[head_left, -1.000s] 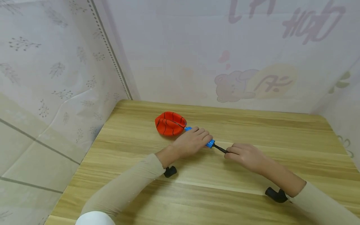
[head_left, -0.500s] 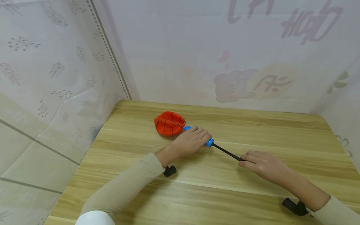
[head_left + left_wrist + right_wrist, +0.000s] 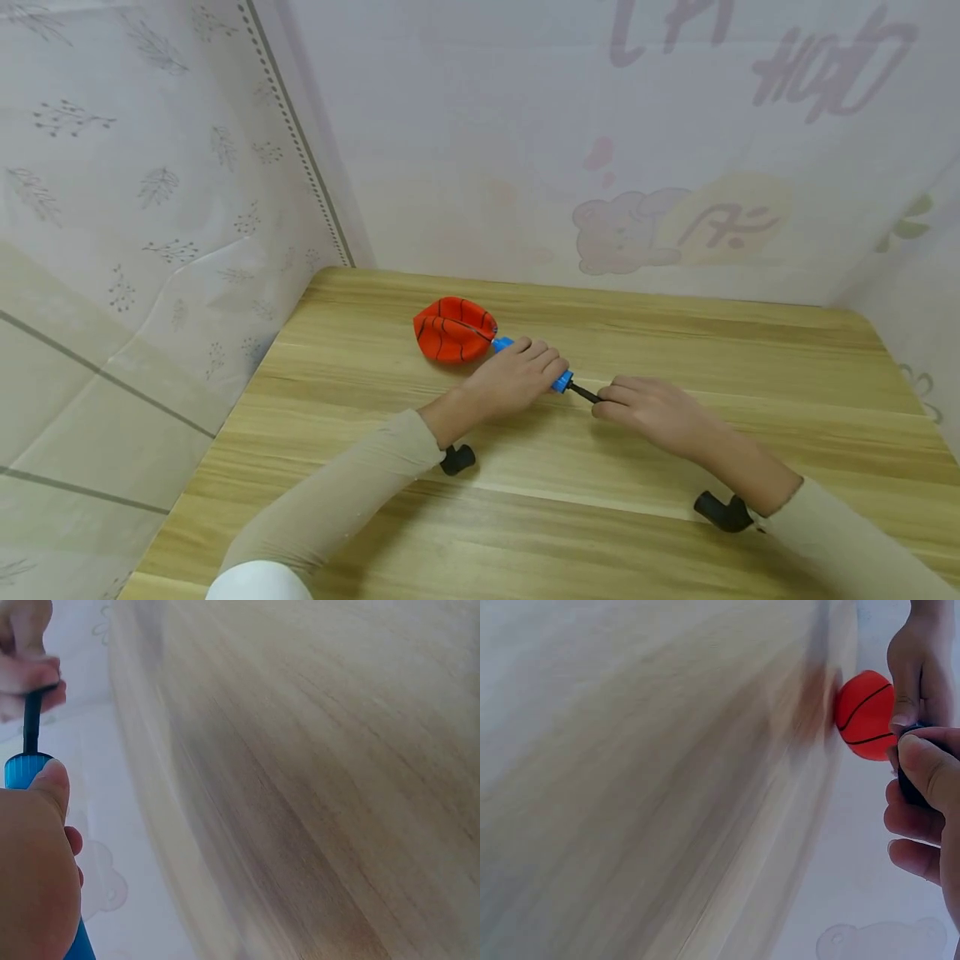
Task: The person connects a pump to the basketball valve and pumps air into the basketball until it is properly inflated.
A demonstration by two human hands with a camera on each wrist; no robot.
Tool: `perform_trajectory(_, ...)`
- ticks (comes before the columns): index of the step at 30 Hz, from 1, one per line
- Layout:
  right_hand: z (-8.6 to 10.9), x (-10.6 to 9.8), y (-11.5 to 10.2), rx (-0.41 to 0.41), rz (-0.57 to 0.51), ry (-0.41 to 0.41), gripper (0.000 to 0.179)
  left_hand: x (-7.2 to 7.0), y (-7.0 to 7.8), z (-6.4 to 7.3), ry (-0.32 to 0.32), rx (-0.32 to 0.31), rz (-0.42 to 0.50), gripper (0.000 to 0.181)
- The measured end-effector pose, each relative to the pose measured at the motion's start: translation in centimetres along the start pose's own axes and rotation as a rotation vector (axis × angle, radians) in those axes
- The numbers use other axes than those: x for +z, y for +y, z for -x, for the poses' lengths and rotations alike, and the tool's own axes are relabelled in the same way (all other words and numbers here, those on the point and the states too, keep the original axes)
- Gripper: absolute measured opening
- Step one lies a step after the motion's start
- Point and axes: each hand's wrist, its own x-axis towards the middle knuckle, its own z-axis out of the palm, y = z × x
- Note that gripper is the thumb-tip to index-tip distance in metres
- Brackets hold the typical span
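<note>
A red ball [image 3: 453,332] with black lines, its top caved in, sits towards the back left of the table. The nozzle end of a blue hand pump [image 3: 562,382] meets the ball's right side. My left hand [image 3: 510,379] grips the pump's blue barrel. With its thumb and fingers my right hand [image 3: 656,414] holds the black handle [image 3: 913,776] at the end of the pump's rod. Only a short length of black rod [image 3: 31,724] shows between barrel and right hand. The ball's inflation hole is too small to make out.
The wooden table [image 3: 540,542] reaches back to a pale printed curtain [image 3: 465,150]. Another patterned curtain [image 3: 150,208] hangs along the left. Black wrist-worn pieces [image 3: 723,511] stick out below both wrists.
My right hand first drew the rod out to the right, then pushed it back towards the barrel. The left hand and the ball have stayed nearly still.
</note>
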Motion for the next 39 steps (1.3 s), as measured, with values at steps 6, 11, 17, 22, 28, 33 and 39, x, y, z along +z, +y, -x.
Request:
perform_trajectory(6,-1.6,0.9,0.4,0.006,0.005,-0.01,0.028,0.0,0.1,0.0,-0.004,0.011,-0.007,0.024)
perform_trajectory(11,-2.0,1.3,0.5,0.015,0.014,0.004,0.029,-0.2,-0.1,0.1,-0.035,0.006,0.04,0.025)
perform_trajectory(17,-0.7,0.9,0.1,-0.006,-0.009,0.043,0.017,-0.4,-0.5,0.3,-0.072,0.002,0.078,0.027)
perform_trajectory(22,1.2,0.0,-0.5,-0.018,0.0,0.084,0.048,-0.4,-0.7,0.5,-0.07,0.007,0.082,0.026)
perform_trajectory(28,3.6,-1.0,-1.1,-0.013,0.002,0.097,0.046,-0.3,-0.9,0.6,-0.063,0.008,0.091,0.029)
perform_trajectory(33,4.4,-1.4,-1.3,-0.013,0.004,0.101,0.046,-0.4,-0.9,0.4,-0.073,0.001,0.098,0.029)
perform_trajectory(39,3.2,-1.3,-1.1,-0.003,0.009,0.076,0.048,-0.5,-0.4,-0.1,-0.058,-0.005,0.08,0.027)
